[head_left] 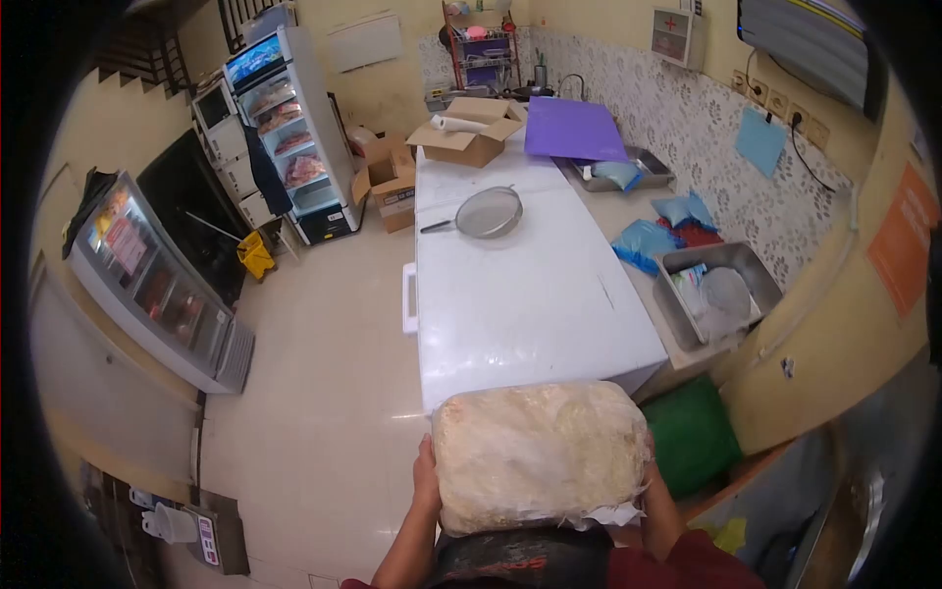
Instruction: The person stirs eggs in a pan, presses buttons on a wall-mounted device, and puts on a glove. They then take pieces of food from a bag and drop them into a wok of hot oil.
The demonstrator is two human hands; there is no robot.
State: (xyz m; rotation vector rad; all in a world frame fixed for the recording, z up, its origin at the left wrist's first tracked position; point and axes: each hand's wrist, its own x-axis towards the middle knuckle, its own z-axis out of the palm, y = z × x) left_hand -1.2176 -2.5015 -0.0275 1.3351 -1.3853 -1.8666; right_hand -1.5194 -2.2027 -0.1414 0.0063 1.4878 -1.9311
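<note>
A large pale beige block (540, 456), rectangular with rounded corners and seemingly wrapped in thin film, is held up in front of my body. My left hand (425, 476) grips its left side, and my right hand (655, 496) grips its right side; most of the fingers are hidden behind it. A torn whitish flap (616, 513) hangs at its lower right corner. Just beyond the block begins the near end of the white chest freezer (530, 304). On that lid lies a mesh strainer (489, 212), its handle pointing left.
An open cardboard box (466, 145) and a purple board (574, 128) sit at the freezer's far end. Along the right wall stand metal trays (765, 302) and blue bags (643, 243). A green bin (690, 435) is at right. Display fridges (157, 285) line the left.
</note>
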